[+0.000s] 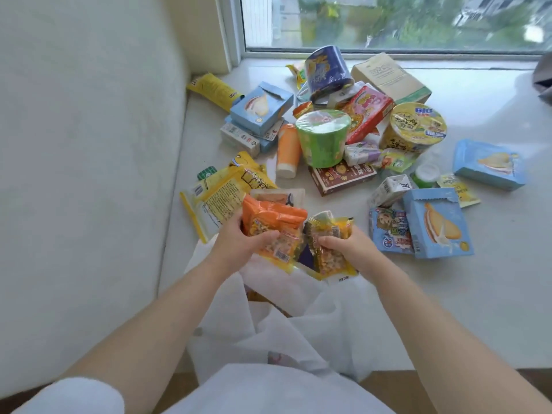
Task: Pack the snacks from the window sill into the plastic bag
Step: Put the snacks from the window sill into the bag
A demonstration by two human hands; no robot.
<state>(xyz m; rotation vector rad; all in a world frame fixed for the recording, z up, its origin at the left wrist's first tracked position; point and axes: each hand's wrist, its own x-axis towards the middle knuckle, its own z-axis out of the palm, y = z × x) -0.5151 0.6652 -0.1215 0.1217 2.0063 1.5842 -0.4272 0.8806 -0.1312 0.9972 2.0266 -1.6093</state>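
Hands both grasping snacks: left (239,239) on orange packet (273,224), right (348,249) on yellow packet (328,252), above plastic bag (286,324).

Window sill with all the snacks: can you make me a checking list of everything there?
Surface: white window sill, crowded with snacks.
Job's things: white plastic bag open below the hands; green cup, yellow bowl, blue boxes unpacked.
Clutter: nothing seen.
Grippers: left hand grips an orange packet; right hand grips a yellow packet.
Cables: nothing seen.
Surroundings: window, white wall.
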